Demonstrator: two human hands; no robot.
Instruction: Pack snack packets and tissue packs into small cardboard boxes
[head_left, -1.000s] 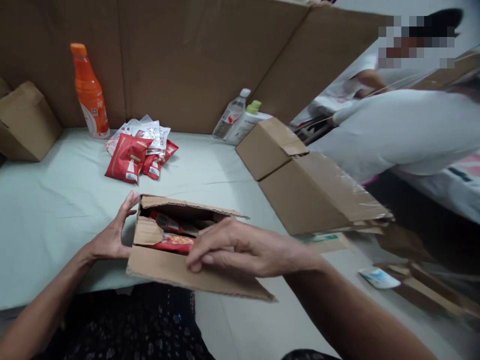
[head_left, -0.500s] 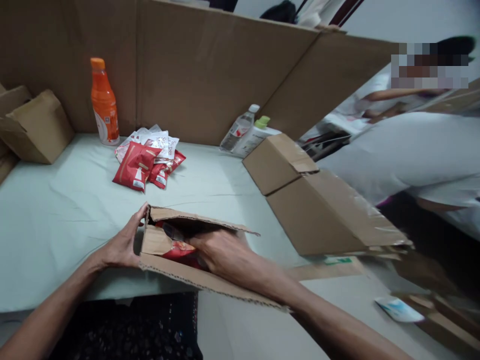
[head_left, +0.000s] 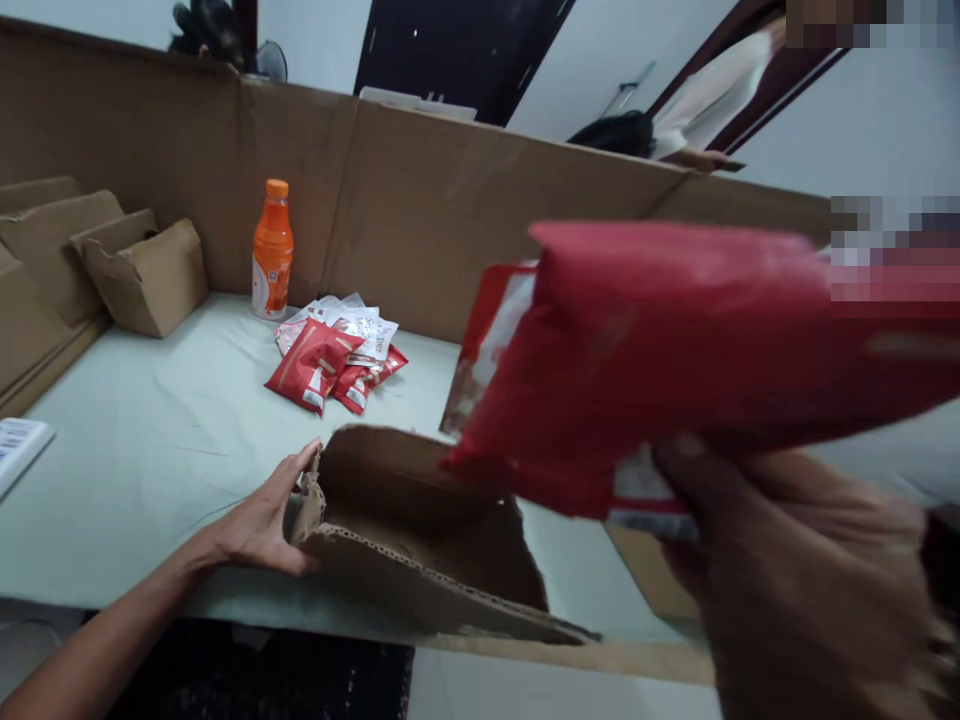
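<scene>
My left hand (head_left: 259, 525) is closed on the left end of an open cardboard box (head_left: 409, 585), thumb in front and fingers behind. The part of the box's inside that shows looks bare. Above its right side, close to the camera, my right hand (head_left: 802, 570) grips red packets (head_left: 645, 360), blurred by motion. A red and white edge sticks out behind the foremost packet; how many are in the hand I cannot tell. Beyond the box, a pile of red packets (head_left: 313, 362) and white sachets (head_left: 367, 328) lies on the pale green cloth (head_left: 165, 420).
An orange bottle (head_left: 273, 255) stands behind the pile, near a tall cardboard wall (head_left: 427, 220). Small cardboard boxes (head_left: 161, 280) stand at the left. A white object (head_left: 21, 450) lies at the left edge. Behind the wall, a person's arm (head_left: 701, 158) shows.
My right hand has come up out of the box and to the right, holding the red packets. My left hand still holds the box. The view has turned left and up.
</scene>
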